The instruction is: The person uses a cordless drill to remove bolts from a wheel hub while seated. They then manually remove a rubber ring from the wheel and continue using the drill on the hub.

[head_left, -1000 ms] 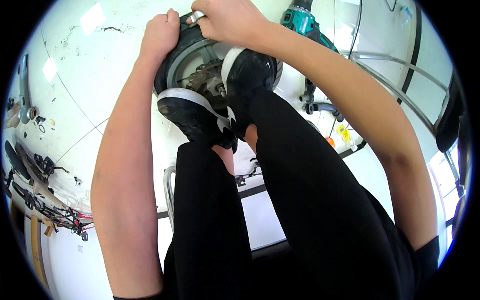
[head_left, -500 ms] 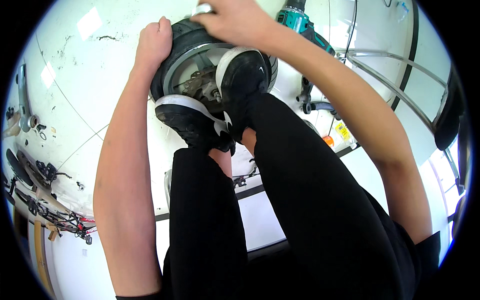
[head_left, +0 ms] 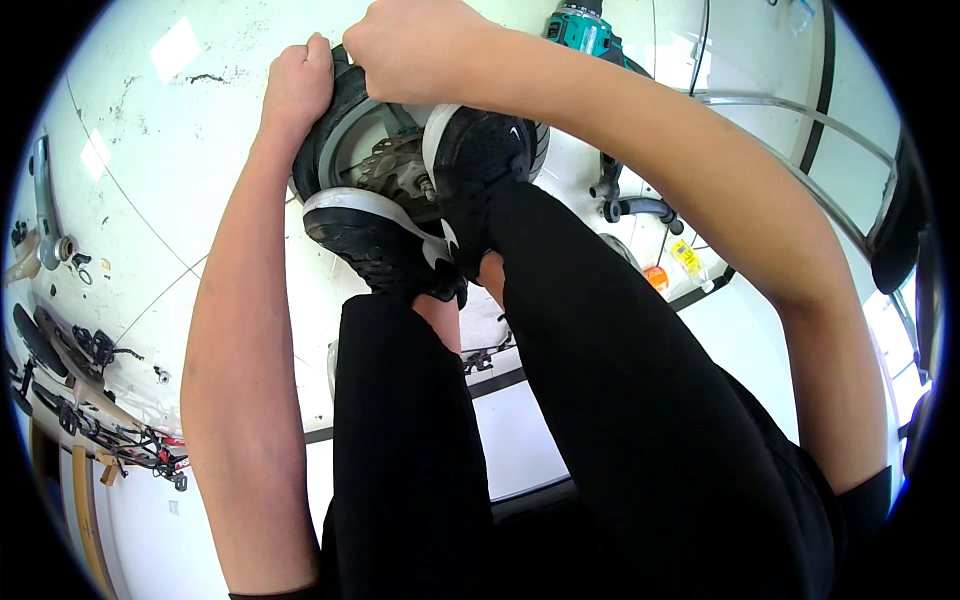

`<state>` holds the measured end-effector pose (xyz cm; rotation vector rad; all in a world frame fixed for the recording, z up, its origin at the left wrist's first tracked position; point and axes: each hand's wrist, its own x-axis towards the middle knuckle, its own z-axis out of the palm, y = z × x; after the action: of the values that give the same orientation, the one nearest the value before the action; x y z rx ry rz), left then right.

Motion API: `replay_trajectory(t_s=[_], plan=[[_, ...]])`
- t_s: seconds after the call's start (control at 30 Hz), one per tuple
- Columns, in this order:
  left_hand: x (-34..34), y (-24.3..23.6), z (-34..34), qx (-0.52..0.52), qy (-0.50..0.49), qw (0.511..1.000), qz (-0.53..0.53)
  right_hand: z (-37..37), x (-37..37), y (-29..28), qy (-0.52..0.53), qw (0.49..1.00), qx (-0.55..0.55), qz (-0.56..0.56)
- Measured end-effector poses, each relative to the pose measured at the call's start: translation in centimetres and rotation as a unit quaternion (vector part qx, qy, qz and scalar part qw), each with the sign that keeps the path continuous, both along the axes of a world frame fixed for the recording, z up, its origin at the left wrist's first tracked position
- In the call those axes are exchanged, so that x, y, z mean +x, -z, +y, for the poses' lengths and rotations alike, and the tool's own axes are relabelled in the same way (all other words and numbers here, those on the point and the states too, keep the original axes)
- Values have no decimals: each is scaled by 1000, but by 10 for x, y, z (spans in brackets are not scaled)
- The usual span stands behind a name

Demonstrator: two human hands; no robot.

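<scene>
A small wheel with a black tyre (head_left: 312, 165), a grey spoked rim (head_left: 343, 150) and a brake disc (head_left: 385, 165) lies on the floor. My two black shoes with white soles press on its near part, the left shoe (head_left: 365, 235) and the right shoe (head_left: 485, 150). My left hand (head_left: 298, 85) is closed at the tyre's left outer edge, its thumb pointing up. My right hand (head_left: 415, 50) makes a fist over the far part of the wheel and covers it; whatever it grips is hidden.
A teal and black cordless drill (head_left: 585, 32) lies beyond the wheel at right. Nearby are a dark curved part (head_left: 640, 208), an orange item (head_left: 655, 278) and a yellow-labelled packet (head_left: 686, 256). A metal tube frame (head_left: 770, 101) stands right; bike parts (head_left: 95, 345) crowd the left.
My right hand has moved left toward my left hand and turned into a fist. The silver piece seen at its fingers earlier no longer shows. My left hand stays at the tyre's edge.
</scene>
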<state>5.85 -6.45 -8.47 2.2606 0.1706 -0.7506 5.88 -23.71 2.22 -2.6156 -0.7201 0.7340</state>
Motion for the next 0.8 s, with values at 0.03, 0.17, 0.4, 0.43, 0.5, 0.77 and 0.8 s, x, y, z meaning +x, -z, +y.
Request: replay_trajectory(t_s=[0.03, 0.17, 0.4, 0.43, 0.5, 0.77, 0.8], plan=[[0, 3, 1, 0, -1, 1000, 3, 2, -1, 1, -10, 1000, -12, 2], [-2, -1, -1, 0, -5, 1000, 4, 13, 1, 7, -15, 999, -35, 27], [-5, 1, 3, 4, 42, 997, -61, 13, -1, 7, -30, 997, -53, 50], [-4, 2, 4, 5, 40, 997, -60, 14, -2, 7, -28, 997, -49, 46], [-1, 3, 4, 6, 0, 1000, -1, 17, -6, 6, -20, 998, -43, 40], [0, 11, 14, 23, 49, 998, 9, 37, -16, 9, 15, 998, -56, 1], [-1, 11, 16, 22, 71, 997, -8, 41, -16, 8, 23, 998, -61, 8]])
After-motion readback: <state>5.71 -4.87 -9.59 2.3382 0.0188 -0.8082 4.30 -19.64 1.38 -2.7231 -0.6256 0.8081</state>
